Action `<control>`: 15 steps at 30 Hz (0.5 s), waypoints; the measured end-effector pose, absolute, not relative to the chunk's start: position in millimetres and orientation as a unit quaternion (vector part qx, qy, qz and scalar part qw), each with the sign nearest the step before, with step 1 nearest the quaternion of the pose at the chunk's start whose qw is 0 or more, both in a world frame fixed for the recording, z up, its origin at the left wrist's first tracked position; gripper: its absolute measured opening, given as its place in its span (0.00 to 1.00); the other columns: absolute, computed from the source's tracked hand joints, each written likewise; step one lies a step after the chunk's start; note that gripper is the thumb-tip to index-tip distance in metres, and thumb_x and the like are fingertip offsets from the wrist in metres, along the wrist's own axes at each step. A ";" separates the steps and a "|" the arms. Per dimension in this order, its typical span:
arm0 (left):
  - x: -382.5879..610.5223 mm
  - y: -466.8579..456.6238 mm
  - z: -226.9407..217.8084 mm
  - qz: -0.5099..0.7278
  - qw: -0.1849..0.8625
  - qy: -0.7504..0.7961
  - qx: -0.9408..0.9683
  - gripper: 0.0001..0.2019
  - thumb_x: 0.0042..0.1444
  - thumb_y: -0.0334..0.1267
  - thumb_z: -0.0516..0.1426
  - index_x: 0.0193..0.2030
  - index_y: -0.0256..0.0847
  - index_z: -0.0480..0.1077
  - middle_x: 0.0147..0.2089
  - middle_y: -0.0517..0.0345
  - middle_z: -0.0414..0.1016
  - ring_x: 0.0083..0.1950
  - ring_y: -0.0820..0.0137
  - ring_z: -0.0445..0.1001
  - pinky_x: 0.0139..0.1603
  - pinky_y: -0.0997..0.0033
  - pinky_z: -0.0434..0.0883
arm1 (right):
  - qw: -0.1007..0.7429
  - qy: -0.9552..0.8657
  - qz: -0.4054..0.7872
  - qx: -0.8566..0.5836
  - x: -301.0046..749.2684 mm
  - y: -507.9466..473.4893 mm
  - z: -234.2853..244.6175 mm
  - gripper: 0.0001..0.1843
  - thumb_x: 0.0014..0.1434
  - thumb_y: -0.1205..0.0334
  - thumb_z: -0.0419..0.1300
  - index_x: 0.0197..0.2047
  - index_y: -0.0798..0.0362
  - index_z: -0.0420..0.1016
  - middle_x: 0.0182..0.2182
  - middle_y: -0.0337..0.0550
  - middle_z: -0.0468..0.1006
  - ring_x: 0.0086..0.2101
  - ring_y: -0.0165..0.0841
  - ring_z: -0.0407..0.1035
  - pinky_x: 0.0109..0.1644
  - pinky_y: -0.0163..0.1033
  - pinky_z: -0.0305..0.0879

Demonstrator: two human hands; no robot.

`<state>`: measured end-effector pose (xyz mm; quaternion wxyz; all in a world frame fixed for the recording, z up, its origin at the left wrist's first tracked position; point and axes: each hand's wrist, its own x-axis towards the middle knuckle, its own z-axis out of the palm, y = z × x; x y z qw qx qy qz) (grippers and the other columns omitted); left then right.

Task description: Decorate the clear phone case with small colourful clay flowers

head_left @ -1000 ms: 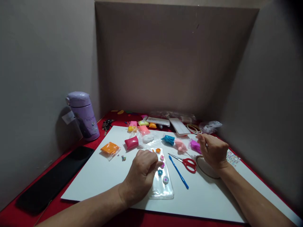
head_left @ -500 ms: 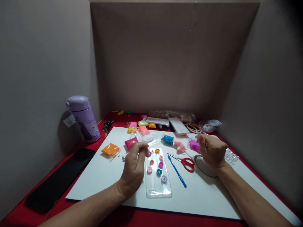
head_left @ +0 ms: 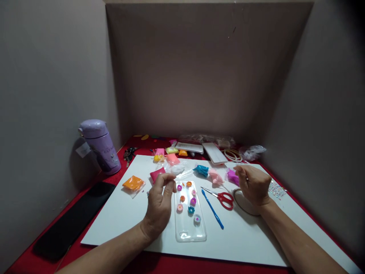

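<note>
My left hand [head_left: 160, 205] hovers at the left edge of a clear phone case [head_left: 189, 230], thumb and forefinger pinched together. Whatever lies in that pinch is too small to make out. On the case sit several small clay flowers, among them a teal flower [head_left: 191, 210], a magenta flower [head_left: 179, 187] and an orange flower [head_left: 189, 184]. To the right, my right hand [head_left: 253, 185] is curled closed above a ring-shaped band [head_left: 238, 203], close to a purple clay packet [head_left: 232, 177]. Its fingers hide anything inside. Red-handled scissors [head_left: 226, 200] and a blue modelling tool [head_left: 212, 209] lie between the hands.
A white board [head_left: 114, 224] covers the red cloth. Clay packets, such as an orange packet [head_left: 133, 183] and a teal packet [head_left: 201, 170], lie around it. A purple bottle [head_left: 103, 148] and a black phone [head_left: 75, 220] stand left. A gem sticker sheet [head_left: 277, 190] lies right.
My left hand has shifted slightly left, and the magenta flower at the case's upper left shows fully. The right hand stays closed and nearly in place. The whole view has tilted a little.
</note>
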<state>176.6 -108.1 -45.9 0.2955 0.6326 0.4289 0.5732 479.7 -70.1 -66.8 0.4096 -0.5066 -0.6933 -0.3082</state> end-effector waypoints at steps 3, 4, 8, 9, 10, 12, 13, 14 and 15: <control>176.6 -106.3 -48.6 0.565 0.322 0.430 0.626 0.07 0.63 0.40 0.50 0.41 0.42 0.66 0.25 0.64 0.62 0.27 0.72 0.63 0.30 0.72 0.63 | 0.411 -0.697 -0.301 -0.504 475.4 -71.4 -65.9 0.21 0.64 0.62 0.50 0.20 0.53 0.68 0.17 0.40 0.69 0.20 0.30 0.61 0.29 0.37 0.51; 176.5 -105.8 -49.6 0.560 0.330 0.433 0.625 0.07 0.63 0.41 0.50 0.40 0.42 0.66 0.25 0.64 0.63 0.27 0.73 0.63 0.29 0.72 0.62 | 0.411 -0.699 -0.298 -0.503 474.1 -71.9 -65.6 0.21 0.64 0.62 0.50 0.20 0.53 0.67 0.16 0.40 0.68 0.20 0.30 0.60 0.29 0.37 0.50; 174.9 -104.2 -51.8 0.550 0.343 0.442 0.620 0.09 0.63 0.44 0.51 0.39 0.41 0.67 0.29 0.62 0.68 0.27 0.73 0.64 0.28 0.73 0.61 | 0.413 -0.705 -0.290 -0.498 472.3 -72.7 -65.3 0.20 0.64 0.63 0.50 0.21 0.53 0.68 0.17 0.40 0.68 0.21 0.31 0.59 0.29 0.38 0.49; 174.5 -103.9 -51.6 0.547 0.345 0.445 0.620 0.10 0.63 0.45 0.51 0.39 0.41 0.67 0.29 0.62 0.68 0.27 0.73 0.64 0.28 0.73 0.61 | 0.414 -0.706 -0.288 -0.497 472.6 -72.6 -65.6 0.19 0.64 0.63 0.50 0.21 0.53 0.68 0.17 0.40 0.69 0.21 0.31 0.60 0.29 0.38 0.49; 174.2 -103.8 -51.3 0.543 0.346 0.447 0.620 0.10 0.62 0.45 0.52 0.38 0.41 0.67 0.29 0.62 0.68 0.27 0.73 0.64 0.28 0.73 0.60 | 0.416 -0.706 -0.286 -0.496 473.1 -72.3 -65.9 0.19 0.64 0.63 0.50 0.22 0.53 0.68 0.17 0.41 0.69 0.21 0.31 0.61 0.29 0.38 0.50; 173.9 -103.8 -50.0 0.537 0.348 0.450 0.623 0.11 0.62 0.46 0.52 0.36 0.40 0.68 0.28 0.62 0.67 0.27 0.74 0.63 0.27 0.74 0.60 | 0.420 -0.708 -0.281 -0.494 474.0 -71.8 -66.4 0.18 0.64 0.63 0.50 0.22 0.53 0.69 0.18 0.41 0.69 0.22 0.31 0.62 0.30 0.38 0.51; 173.9 -104.0 -49.2 0.535 0.351 0.449 0.624 0.12 0.62 0.46 0.52 0.34 0.40 0.68 0.28 0.62 0.67 0.27 0.74 0.63 0.26 0.74 0.59 | 0.421 -0.709 -0.277 -0.493 474.2 -71.5 -66.5 0.18 0.64 0.64 0.50 0.23 0.53 0.69 0.18 0.41 0.70 0.22 0.31 0.63 0.30 0.37 0.52; 173.9 -104.3 -48.4 0.532 0.355 0.448 0.625 0.13 0.62 0.47 0.52 0.33 0.40 0.67 0.27 0.62 0.66 0.26 0.74 0.62 0.26 0.74 0.59 | 0.423 -0.711 -0.273 -0.492 474.3 -71.4 -66.4 0.18 0.64 0.64 0.50 0.23 0.53 0.69 0.18 0.41 0.70 0.23 0.31 0.63 0.30 0.37 0.52; 173.9 -104.8 -47.8 0.529 0.362 0.445 0.625 0.14 0.62 0.47 0.52 0.31 0.40 0.67 0.26 0.63 0.65 0.26 0.74 0.62 0.25 0.74 0.58 | 0.423 -0.713 -0.269 -0.491 474.1 -71.4 -66.1 0.18 0.64 0.64 0.50 0.23 0.53 0.70 0.18 0.41 0.70 0.23 0.31 0.64 0.31 0.37 0.53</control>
